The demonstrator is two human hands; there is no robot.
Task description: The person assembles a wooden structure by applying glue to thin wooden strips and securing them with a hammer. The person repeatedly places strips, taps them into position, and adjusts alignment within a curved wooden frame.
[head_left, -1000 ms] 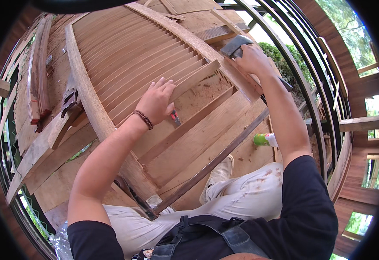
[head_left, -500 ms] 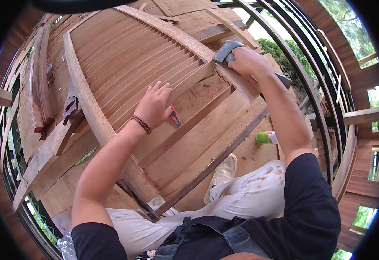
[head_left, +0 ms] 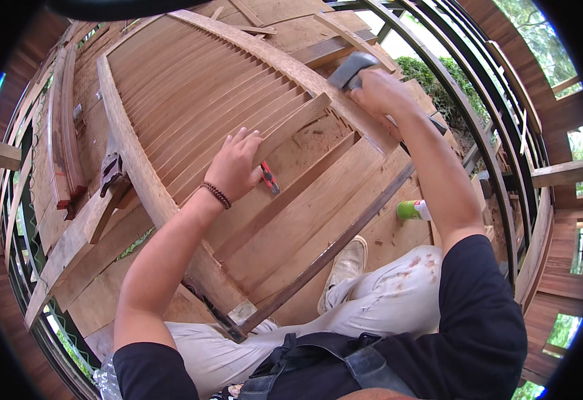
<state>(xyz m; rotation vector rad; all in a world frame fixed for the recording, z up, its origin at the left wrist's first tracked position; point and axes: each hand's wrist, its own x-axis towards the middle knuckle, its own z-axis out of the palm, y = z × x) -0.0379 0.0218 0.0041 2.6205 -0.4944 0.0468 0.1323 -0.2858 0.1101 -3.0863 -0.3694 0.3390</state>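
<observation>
A large wooden louvre frame (head_left: 146, 157) lies before me, with rows of thin slats (head_left: 201, 87) between its two side rails. My left hand (head_left: 235, 167), wearing a bead bracelet, lies across a loose wooden slat (head_left: 296, 128), fingers on its far side and thumb on its near side. That slat's right end meets the inner edge of the right rail (head_left: 265, 48). Above this rail my right hand (head_left: 385, 93) is closed round a hammer (head_left: 354, 69), close to its grey head; the dark handle sticks out behind the wrist. A red utility knife (head_left: 269, 178) lies beside my left thumb.
A dark metal bar (head_left: 331, 250) crosses near my legs. By my right arm lies a green and white can (head_left: 411, 210). Wooden boards (head_left: 58, 260) and dark mouldings (head_left: 61, 133) lie at left. Dark railings (head_left: 461, 100) curve along the right, with greenery beyond.
My right hand and the hammer have risen slightly, the head lifting away from the slat's end. My left hand has stayed almost where it was on the slat.
</observation>
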